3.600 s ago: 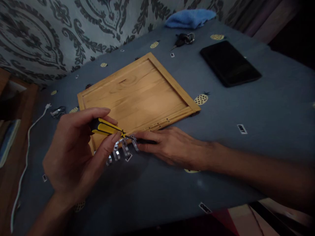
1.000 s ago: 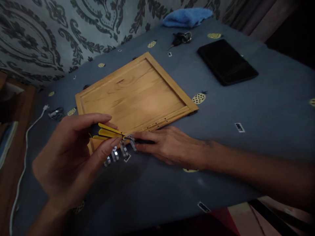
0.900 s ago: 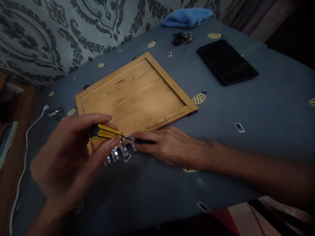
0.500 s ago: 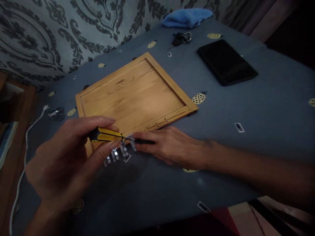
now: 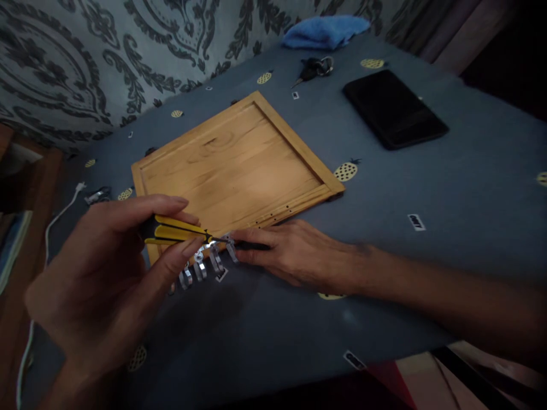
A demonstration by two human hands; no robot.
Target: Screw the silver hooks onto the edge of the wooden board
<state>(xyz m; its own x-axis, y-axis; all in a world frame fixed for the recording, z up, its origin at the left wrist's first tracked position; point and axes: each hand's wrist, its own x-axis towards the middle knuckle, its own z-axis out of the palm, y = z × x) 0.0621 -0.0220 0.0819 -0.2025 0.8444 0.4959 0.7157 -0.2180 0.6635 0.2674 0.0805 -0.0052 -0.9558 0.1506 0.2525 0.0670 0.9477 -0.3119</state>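
My left hand (image 5: 106, 273) is closed round the yellow-and-black handle of a screwdriver (image 5: 175, 230). Its tip points right, at the near edge of a wooden framed panel (image 5: 239, 165) lying flat on the blue cloth. A row of shiny metal hooks (image 5: 200, 265) hangs off that near edge, just under the screwdriver shaft. My right hand (image 5: 294, 253) lies low on the cloth, fingers pressed against a dark strip at the hook rail beside the screwdriver tip.
A black tablet (image 5: 395, 108) lies at the back right. Keys (image 5: 316, 67) and a blue towel (image 5: 325, 31) sit at the far edge. A white cable (image 5: 51, 222) runs down the left side near a small metal part (image 5: 96, 195). A patterned wall stands behind.
My left hand has drawn back to the left and toward me with the screwdriver, so more of the hooks shows. My right hand has stayed in place.
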